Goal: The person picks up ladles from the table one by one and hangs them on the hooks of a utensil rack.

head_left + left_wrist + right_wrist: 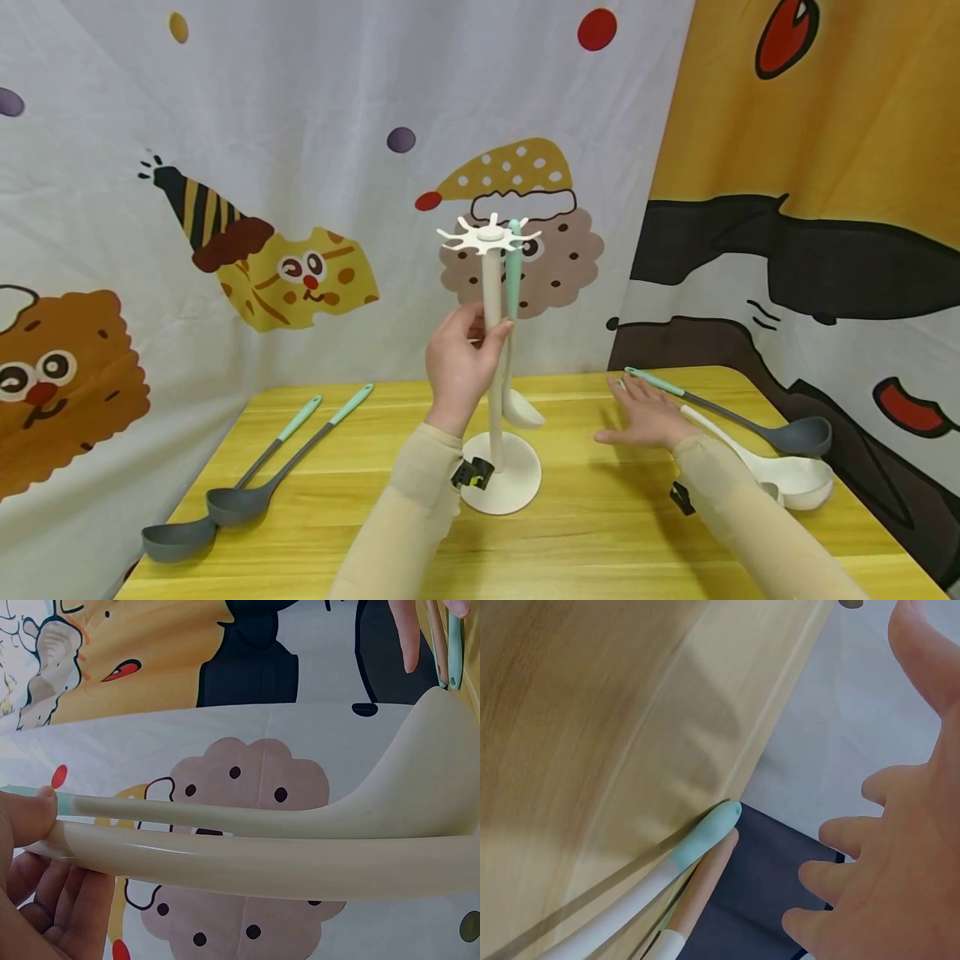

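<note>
A white utensil stand point(501, 492) with a round base, pole and spoked top stands mid-table. A white ladle point(522, 409) with a mint handle hangs upright beside the pole, its handle end among the spokes. My left hand point(463, 358) grips the pole partway up, its thumb against the ladle's handle; in the left wrist view the fingers point(75, 900) lie by the pole point(262, 866). My right hand point(645, 412) is spread, holding nothing, near the handles at the right. In the right wrist view its fingers are apart from a mint-tipped white handle point(709, 832) and a brown-tipped handle point(709, 881).
Two grey ladles point(243, 504) with mint handles lie at the left, their bowls touching. At the right lie a grey ladle point(798, 435) and a white ladle point(806, 481), partly behind my right arm. A patterned curtain point(315, 100) hangs behind the wooden table point(585, 533).
</note>
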{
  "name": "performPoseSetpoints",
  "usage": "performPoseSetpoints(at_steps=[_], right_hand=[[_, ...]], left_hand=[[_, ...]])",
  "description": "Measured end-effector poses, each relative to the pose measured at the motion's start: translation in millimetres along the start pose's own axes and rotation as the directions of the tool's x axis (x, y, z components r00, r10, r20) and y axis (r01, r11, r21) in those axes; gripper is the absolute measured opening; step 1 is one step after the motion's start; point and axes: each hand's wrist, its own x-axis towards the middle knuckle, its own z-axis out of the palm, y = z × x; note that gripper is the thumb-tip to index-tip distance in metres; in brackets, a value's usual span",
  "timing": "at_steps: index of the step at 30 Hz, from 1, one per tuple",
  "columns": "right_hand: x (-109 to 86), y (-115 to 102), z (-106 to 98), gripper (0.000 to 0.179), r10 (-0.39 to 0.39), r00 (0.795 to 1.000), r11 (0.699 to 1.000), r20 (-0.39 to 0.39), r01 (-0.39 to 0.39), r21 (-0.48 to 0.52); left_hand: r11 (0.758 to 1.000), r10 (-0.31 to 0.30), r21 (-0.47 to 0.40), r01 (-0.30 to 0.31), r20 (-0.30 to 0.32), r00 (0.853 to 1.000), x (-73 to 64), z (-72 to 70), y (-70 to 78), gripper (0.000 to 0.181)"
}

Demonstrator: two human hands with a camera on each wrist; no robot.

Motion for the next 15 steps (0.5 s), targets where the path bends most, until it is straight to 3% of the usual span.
performPoseSetpoints(at_steps=[15], right_hand=[[6.5,24.8,11.7,0.108,0.018,0.999,1.000,-0.030,-0.019,-0.022]], left_hand=[[1.000,0.004,0.000,-0.004,0.001,1.000,0.0,-0.3,0.7,0.024]])
